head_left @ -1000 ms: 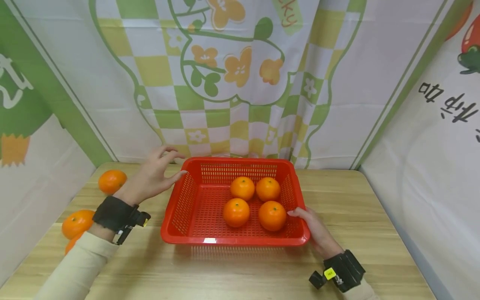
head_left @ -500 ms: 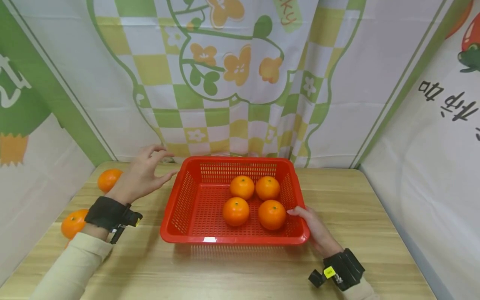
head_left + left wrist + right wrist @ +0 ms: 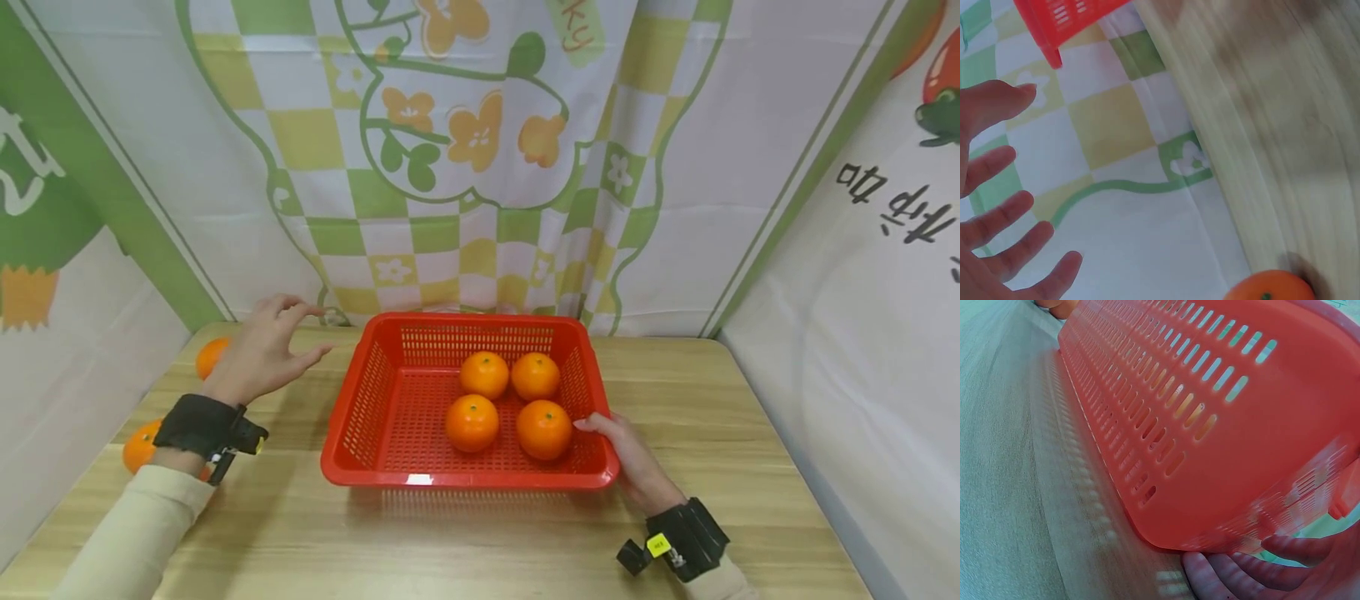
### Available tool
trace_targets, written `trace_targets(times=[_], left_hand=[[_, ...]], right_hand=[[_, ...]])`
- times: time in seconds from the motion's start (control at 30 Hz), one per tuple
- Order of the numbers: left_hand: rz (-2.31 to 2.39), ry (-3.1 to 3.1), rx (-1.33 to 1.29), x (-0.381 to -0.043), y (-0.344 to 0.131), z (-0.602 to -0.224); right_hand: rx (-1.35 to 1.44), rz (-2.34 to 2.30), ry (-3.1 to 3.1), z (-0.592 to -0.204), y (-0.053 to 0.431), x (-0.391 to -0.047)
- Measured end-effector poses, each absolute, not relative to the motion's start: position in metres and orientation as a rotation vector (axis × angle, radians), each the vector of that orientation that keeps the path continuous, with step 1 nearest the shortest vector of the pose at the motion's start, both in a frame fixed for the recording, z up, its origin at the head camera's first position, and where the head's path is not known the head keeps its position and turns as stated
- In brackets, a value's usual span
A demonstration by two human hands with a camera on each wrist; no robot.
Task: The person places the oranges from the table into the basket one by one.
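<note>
A red plastic basket (image 3: 423,408) with slotted walls stands mid-table, with several oranges (image 3: 472,423) grouped in its right half. My right hand (image 3: 628,454) grips the basket's right side, its thumb over the rim. In the right wrist view, fingers (image 3: 1244,575) of that hand lie against the outside wall near the bottom edge. Left of the basket, my left hand (image 3: 262,350) hangs above the table holding nothing, its fingers spread and slightly bent. Partly hidden behind that hand is a loose orange (image 3: 212,357), which also shows in the left wrist view.
Another loose orange (image 3: 140,446) lies at the table's left side, partly covered by the left wrist; a sliver of orange shows below the wristband. A checked curtain (image 3: 480,258) hangs behind the wooden table (image 3: 480,550). White printed panels stand at both sides.
My left hand has moved left, away from the basket's left rim toward the loose oranges, covering more of them. The right hand, the basket and the oranges inside stay where they were.
</note>
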State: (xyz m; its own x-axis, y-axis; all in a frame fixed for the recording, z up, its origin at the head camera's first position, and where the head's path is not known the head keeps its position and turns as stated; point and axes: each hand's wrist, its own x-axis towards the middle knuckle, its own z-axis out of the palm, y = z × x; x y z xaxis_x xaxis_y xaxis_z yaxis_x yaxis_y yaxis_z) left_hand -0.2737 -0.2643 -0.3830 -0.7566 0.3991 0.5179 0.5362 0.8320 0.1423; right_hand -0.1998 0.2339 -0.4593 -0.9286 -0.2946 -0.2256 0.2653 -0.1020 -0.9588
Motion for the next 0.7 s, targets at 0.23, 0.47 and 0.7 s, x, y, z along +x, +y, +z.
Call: trace_targets(times=[0.23,0.47,0.7], left_hand=[[-0.347,-2.606,-0.588,-0.271,-0.277,-0.385],[-0.320,-2.620,-0.536,-0.273,-0.288,-0.387],[-0.293,-2.656,-0.472,-0.273,-0.300,-0.390]], right_hand=[[-0.023,-2.087,1.814,-0.459,0.234,-0.200],[-0.004,-2.095,1.806,-0.459,0.234,-0.199],[-0.015,-2.102,1.799,-0.460,0.233,-0.199]])
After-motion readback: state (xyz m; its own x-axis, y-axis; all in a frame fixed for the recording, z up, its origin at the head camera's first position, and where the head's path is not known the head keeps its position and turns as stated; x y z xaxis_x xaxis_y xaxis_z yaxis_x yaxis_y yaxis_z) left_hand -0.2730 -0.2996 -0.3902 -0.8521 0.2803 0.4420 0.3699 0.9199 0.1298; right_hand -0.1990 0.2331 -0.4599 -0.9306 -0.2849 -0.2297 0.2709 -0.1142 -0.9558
